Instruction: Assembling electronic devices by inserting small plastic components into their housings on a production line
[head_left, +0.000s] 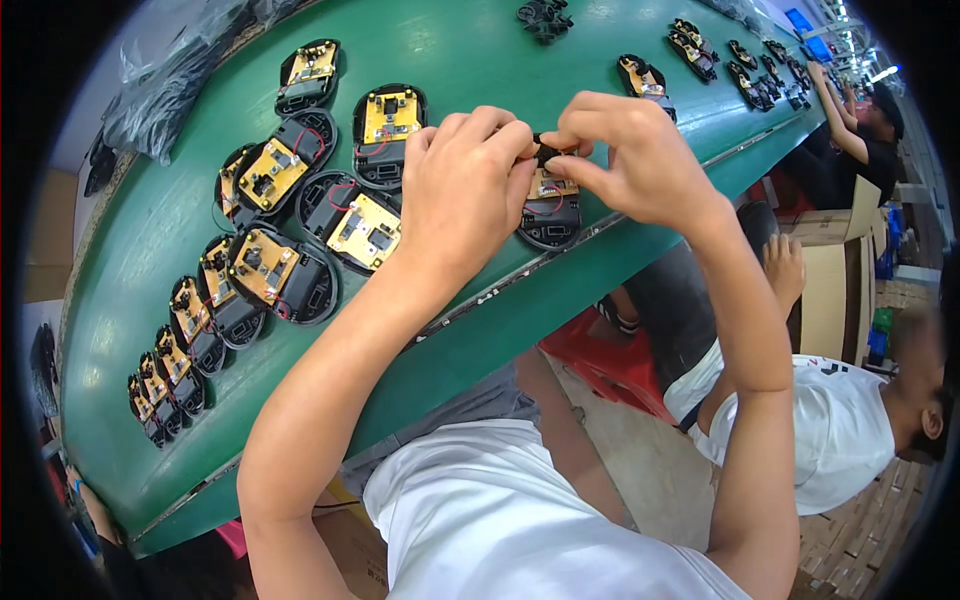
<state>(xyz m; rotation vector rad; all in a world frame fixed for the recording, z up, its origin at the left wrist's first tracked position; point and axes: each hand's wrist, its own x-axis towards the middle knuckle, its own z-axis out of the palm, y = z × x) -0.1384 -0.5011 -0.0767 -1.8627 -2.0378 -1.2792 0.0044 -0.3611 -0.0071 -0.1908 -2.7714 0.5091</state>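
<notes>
Both my hands meet over an opened computer mouse base [549, 222], black with a yellow circuit board and a thin red wire, at the near edge of the green table. My right hand [630, 150] pinches a small black part [545, 153] above the far end of that board. From the other side, my left hand [468, 185] has its fingers curled in against the same spot; what its fingertips grip is hidden. Just left of my left hand lie more mouse bases, one upright [389, 125] and one tilted [362, 228].
Several more mouse bases [275, 172] run in a curved row down the left of the green table [440, 55]. Black parts [545, 18] lie at the far side, and another base [643, 78] to the right. A co-worker in white [820, 425] sits close on my right, near a red stool [610, 365].
</notes>
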